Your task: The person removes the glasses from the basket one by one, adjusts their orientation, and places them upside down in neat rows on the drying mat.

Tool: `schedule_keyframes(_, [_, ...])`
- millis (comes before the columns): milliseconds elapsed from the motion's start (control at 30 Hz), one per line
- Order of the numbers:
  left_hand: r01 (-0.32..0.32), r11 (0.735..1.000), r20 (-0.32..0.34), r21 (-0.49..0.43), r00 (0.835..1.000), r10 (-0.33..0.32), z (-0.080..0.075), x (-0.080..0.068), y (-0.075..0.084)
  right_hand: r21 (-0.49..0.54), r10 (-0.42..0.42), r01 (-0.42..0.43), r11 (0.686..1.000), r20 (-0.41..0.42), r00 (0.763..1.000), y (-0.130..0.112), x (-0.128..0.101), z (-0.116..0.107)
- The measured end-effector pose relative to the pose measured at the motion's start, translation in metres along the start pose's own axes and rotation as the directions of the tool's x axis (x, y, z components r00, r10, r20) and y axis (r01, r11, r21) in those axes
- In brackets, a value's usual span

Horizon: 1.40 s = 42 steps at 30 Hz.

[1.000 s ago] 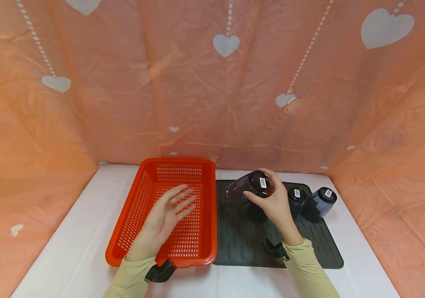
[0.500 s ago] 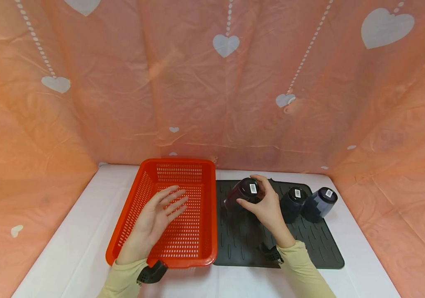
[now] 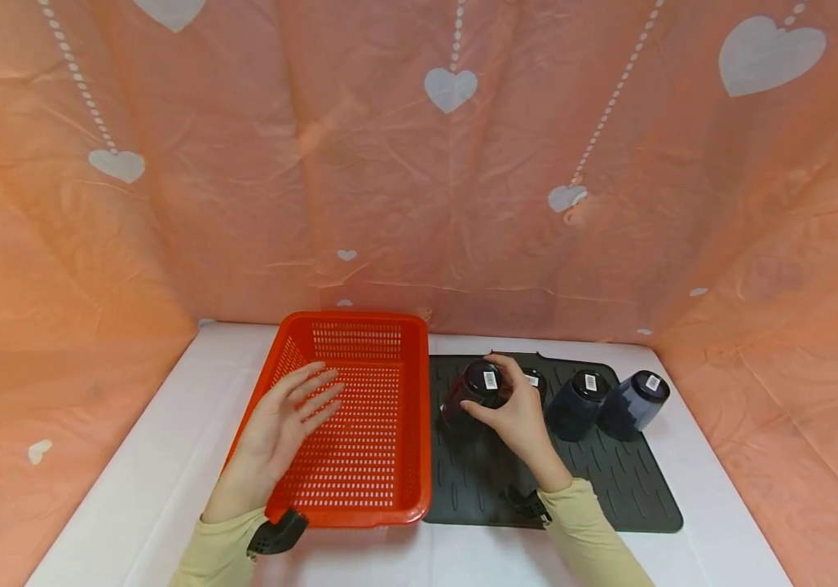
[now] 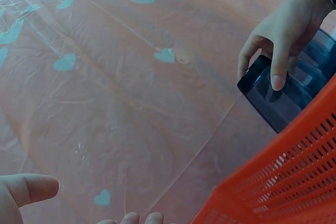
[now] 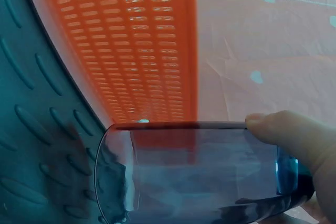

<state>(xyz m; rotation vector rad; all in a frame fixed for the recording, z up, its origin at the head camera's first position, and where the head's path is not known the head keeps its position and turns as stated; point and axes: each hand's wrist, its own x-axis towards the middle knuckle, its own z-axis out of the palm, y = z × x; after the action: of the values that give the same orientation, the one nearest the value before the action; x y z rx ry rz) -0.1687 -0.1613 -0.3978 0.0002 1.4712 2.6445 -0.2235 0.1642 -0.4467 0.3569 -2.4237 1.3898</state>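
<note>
My right hand pinches a dark tinted drinking glass near its base, thumb on one side and fingers on the other. The glass is upside down, a barcode sticker on its base; its rim is right at the dark drying mat. In the right wrist view the clear-walled glass lies across the picture under the thumb. My left hand hovers over the left side of the orange basket, fingers spread and holding nothing. Only its thumb and some fingertips show in the left wrist view.
Three more upside-down glasses share the mat: one partly hidden behind my right hand, a dark one and a bluish one at the right edge. A white-covered table lies beneath, with a peach heart-patterned curtain around it.
My right hand has lowered the glass toward the mat and shifted slightly left, so the glasses behind it show more. The left hand has drifted left, still spread.
</note>
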Motion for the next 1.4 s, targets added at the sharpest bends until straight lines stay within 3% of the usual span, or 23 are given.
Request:
schedule_keyframes(433, [0.026,1.000,-0.014,0.004,1.000,-0.026,-0.004,0.000,0.004,0.015,0.001,-0.002,1.000,0.029,1.000,0.008,-0.004,0.016])
schedule_keyframes(1067, [0.022,1.000,-0.020,0.008,1.000,-0.022,-0.005,0.002,0.000,-0.005,0.006,-0.006,1.000,0.008,1.000,0.019,-0.003,0.027])
schedule_keyframes(1400, [0.015,1.000,-0.023,0.020,1.000,-0.015,-0.005,0.002,-0.002,-0.074,0.013,-0.007,0.997,0.086,0.996,0.016,0.002,0.025])
